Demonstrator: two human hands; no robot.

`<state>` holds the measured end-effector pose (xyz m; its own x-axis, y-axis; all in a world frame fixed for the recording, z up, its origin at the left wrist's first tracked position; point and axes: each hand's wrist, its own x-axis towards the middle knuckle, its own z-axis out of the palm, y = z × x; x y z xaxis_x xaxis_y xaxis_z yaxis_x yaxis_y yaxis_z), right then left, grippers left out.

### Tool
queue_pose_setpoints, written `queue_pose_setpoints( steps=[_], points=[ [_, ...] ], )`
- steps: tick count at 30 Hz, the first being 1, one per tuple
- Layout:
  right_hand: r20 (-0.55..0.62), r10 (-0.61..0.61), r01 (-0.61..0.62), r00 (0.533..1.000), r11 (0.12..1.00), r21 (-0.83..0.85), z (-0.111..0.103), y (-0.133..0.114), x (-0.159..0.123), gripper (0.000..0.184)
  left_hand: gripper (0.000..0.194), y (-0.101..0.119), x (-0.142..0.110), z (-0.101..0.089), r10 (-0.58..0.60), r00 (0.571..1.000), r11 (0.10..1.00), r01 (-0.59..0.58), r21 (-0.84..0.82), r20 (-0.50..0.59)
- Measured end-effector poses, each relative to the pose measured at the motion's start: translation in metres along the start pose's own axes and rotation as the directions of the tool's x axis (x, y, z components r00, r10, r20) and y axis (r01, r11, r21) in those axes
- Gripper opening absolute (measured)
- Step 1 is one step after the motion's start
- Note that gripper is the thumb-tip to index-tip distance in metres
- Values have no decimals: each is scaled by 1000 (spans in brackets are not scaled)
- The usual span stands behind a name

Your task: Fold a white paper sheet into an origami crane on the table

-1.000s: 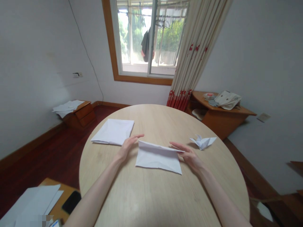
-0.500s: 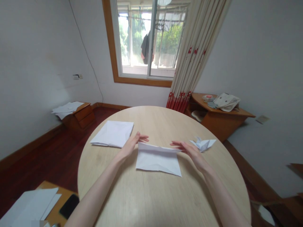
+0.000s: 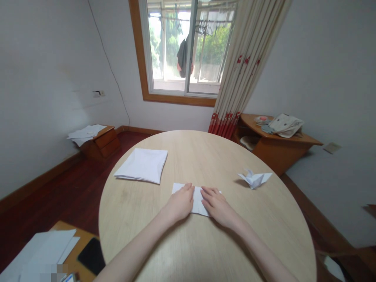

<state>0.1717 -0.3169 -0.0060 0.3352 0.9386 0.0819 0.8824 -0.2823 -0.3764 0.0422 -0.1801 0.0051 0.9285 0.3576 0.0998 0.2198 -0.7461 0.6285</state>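
Note:
A folded white sheet of paper (image 3: 197, 195) lies flat near the middle of the round wooden table (image 3: 202, 243). My left hand (image 3: 180, 203) rests palm down on its left half, fingers stretched forward and close together. My right hand (image 3: 216, 205) presses flat on its right half in the same way. The two hands lie side by side, almost touching, and hide most of the sheet. A stack of white paper (image 3: 142, 165) lies to the far left on the table. A folded paper crane (image 3: 254, 179) sits to the right.
A small wooden stand with papers (image 3: 91, 138) is on the floor at the left. A corner shelf with a bag (image 3: 279, 135) stands right of the curtain (image 3: 243, 66). A low table at the bottom left holds paper sheets (image 3: 41, 256) and a dark phone (image 3: 91, 256).
Both hands have come in from the sheet's outer far corners to its middle. The raised far flap has been folded down and now lies flat under the palms.

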Motion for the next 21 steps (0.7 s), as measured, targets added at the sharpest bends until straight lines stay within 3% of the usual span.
queue_pose_setpoints(
  steps=[7, 10, 13, 21],
  points=[
    [-87, 70, -82, 994, 988, -134, 34, -5, -3, 50, 47, -5, -6, 31, 47, 997, 974, -31, 225, -65],
    [-108, -11, -11, 994, 980, -199, 44, -1, -4, 52, 47, -10, -9, 36, 78, 995, 960, -57, 276, -67],
    [-87, -32, 14, 996, 980, -200, 47, 4, -5, 54, 47, -14, -11, 39, 79, 995, 948, -55, 313, -65],
    [-58, 47, -58, 997, 977, -203, 42, 7, -6, 53, 49, -14, -11, 40, 7, 995, 934, 28, 356, -97]
  ],
)
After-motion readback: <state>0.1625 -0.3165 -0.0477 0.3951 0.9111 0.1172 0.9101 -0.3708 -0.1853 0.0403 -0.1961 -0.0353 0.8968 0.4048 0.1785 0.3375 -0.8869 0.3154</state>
